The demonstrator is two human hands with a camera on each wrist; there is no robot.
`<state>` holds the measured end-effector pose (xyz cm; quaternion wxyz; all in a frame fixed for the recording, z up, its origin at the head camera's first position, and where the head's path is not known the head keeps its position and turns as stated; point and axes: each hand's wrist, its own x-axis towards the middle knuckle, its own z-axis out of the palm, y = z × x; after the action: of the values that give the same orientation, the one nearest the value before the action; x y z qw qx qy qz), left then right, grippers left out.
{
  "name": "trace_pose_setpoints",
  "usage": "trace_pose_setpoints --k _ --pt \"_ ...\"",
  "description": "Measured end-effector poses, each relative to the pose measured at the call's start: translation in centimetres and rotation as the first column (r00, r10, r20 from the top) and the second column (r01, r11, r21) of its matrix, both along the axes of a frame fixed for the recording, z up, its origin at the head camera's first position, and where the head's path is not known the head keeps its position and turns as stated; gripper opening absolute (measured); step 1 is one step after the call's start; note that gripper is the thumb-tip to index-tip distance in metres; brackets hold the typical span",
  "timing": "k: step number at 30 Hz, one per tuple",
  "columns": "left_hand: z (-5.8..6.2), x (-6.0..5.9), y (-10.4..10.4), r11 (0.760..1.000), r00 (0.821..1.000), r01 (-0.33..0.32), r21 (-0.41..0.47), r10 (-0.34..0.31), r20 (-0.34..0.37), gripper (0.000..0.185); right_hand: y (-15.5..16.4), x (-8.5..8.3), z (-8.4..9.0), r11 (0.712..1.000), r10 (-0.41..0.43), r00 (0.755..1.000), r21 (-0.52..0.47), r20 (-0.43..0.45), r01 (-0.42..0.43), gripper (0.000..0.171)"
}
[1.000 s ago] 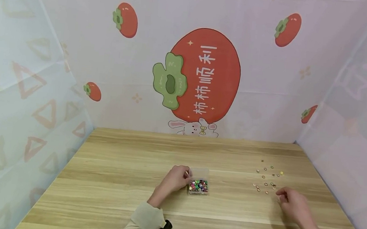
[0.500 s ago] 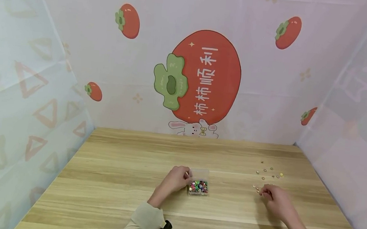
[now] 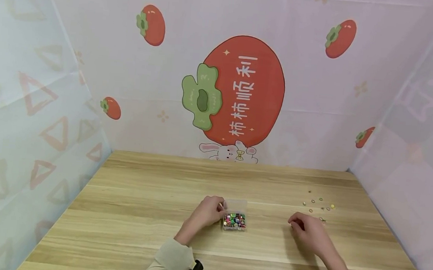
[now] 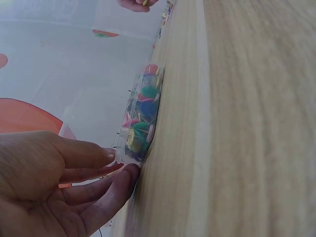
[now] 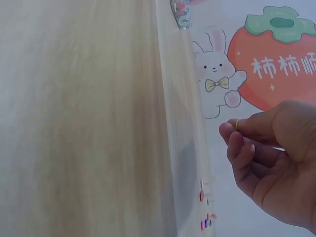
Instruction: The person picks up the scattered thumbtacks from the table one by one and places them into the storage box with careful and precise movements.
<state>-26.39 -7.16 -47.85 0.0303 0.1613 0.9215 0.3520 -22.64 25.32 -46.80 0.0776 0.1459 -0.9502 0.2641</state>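
Observation:
A small clear plastic box [image 3: 234, 228], its lid [image 3: 235, 205] raised at the back, holds many coloured thumbtacks [image 4: 147, 107]. My left hand [image 3: 209, 209] grips the box's left end between thumb and fingers. To the right, my right hand [image 3: 309, 232] hovers over the table, apart from the box. In the right wrist view, its thumb and forefinger pinch a yellowish thumbtack [image 5: 237, 125]; the other fingers curl in. Loose thumbtacks [image 3: 311, 210] lie scattered beyond the right hand, some perhaps hidden by it.
The wood-grain table [image 3: 150, 176] meets a white back cloth [image 3: 302, 95] printed with persimmons and a rabbit. Patterned side cloths [image 3: 3, 110] stand at left and right. A black band-like piece [image 3: 196, 268] sits at the left sleeve's cuff.
My right hand has swept leftward across the loose thumbtacks, and those at the near left of the scatter no longer show. My left hand stays on the box.

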Motion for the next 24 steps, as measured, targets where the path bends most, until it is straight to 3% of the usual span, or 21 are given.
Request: trace_pose_setpoints --k 14,24 --pt "-0.2 0.0 0.0 1.0 1.0 -0.001 0.009 0.001 0.009 0.007 -3.0 -1.0 0.3 0.995 0.068 0.998 -0.071 0.002 -0.067 0.004" --pt "0.0 0.0 0.0 1.0 1.0 0.008 0.002 -0.008 -0.025 0.006 -5.4 -1.7 0.2 0.989 0.11 0.994 -0.101 0.003 -0.109 0.002"
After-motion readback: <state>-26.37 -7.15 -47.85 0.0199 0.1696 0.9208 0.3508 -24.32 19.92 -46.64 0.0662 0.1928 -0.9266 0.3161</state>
